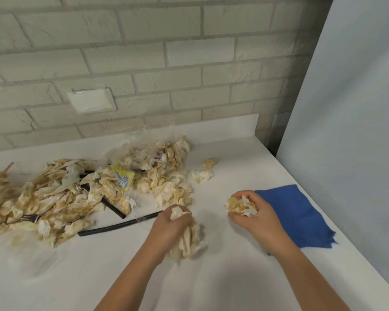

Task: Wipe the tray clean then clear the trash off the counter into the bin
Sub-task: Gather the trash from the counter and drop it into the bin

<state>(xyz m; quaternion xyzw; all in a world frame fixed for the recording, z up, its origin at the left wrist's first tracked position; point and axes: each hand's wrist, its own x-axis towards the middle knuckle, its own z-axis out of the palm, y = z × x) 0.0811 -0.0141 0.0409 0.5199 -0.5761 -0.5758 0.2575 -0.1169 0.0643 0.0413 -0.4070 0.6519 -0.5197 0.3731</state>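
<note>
A big heap of stained, crumpled paper napkins [61,194] covers the left and middle of the white counter [211,277]. My left hand [173,225] grips a wad of stained napkins [189,241] that hangs below my fist. My right hand [254,209] holds a smaller crumpled napkin ball [240,205] just left of a blue cloth [299,214]. Two loose napkin scraps [206,170] lie apart from the heap. No tray and no bin are in view.
In the heap lie a yellow wrapper [122,179], a black plastic fork [30,218] and black utensils [119,225]. A clear plastic bag [130,140] sits at the back. A brick wall with a white socket plate [91,101] stands behind. The counter edge runs down the right.
</note>
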